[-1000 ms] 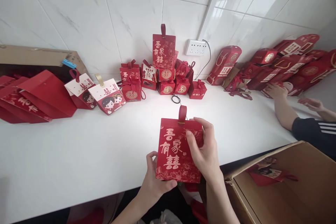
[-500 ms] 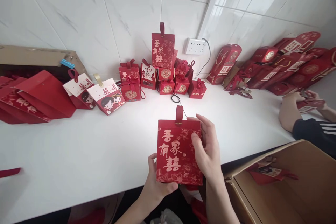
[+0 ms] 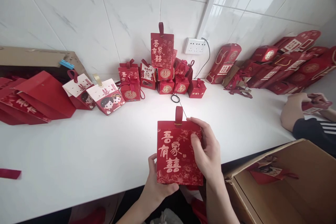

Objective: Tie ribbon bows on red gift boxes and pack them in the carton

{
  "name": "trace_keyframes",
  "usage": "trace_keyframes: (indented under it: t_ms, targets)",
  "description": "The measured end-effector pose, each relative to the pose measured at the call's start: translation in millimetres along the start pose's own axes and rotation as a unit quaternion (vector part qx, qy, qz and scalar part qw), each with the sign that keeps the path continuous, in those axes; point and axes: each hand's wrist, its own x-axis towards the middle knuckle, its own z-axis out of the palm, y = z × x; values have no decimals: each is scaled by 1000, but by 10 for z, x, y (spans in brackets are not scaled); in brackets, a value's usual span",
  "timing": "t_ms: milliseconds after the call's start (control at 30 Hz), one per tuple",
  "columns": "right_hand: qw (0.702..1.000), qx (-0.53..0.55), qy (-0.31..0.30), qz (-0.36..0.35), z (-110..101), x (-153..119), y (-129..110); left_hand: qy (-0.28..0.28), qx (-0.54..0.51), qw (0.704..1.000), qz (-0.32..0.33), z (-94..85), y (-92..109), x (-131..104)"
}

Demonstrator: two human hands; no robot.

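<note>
A red gift box [image 3: 172,154] with pale Chinese lettering and a ribbon loop on top is held upright in both my hands, above the table's near edge. My left hand [image 3: 157,178] grips its lower left corner, the thumb along the bottom edge and the other fingers mostly behind. Round the right side is my right hand [image 3: 207,147], thumb on the front face and fingertips at the top corner. A matching red box [image 3: 162,49] sits atop a stack of small red boxes [image 3: 166,86] by the wall.
At the left are white-and-red boxes [image 3: 107,98] and larger red boxes [image 3: 47,94] before a cardboard box [image 3: 36,56]. An open carton [image 3: 309,168] stands lower right, with red boxes inside. Another person's hands [image 3: 296,108] hold a red item near piled red boxes [image 3: 286,63].
Both my hands keep their hold on the red gift box, which has barely shifted. At the right, the other person's hands have moved slightly with their red item.
</note>
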Motion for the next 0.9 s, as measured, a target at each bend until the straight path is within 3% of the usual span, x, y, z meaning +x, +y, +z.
trace_keyframes:
  t_ms: [200,367,467,567,633,667,733,900]
  targets:
    - [1000,-9,-12,-27,-30,4,-15,-9,27,1000,-3,-5,15,-18]
    - [1000,-16,21,12,-60,35,48,-120,142,983,1,-218,70,49]
    - [999,1,44,13,2,61,143,-78,257,953,143,-321,209,231]
    - [999,18,20,-20,123,76,234,-33,340,875,344,-277,464,474]
    - [999,26,8,-42,202,79,270,-40,420,817,393,-189,659,622]
    - [998,29,4,-49,233,80,279,-42,450,797,400,-144,747,686]
    - [998,37,-13,-58,275,82,285,-57,481,786,385,-73,885,797]
    - [995,48,-54,-74,311,85,316,-155,451,833,280,-53,973,987]
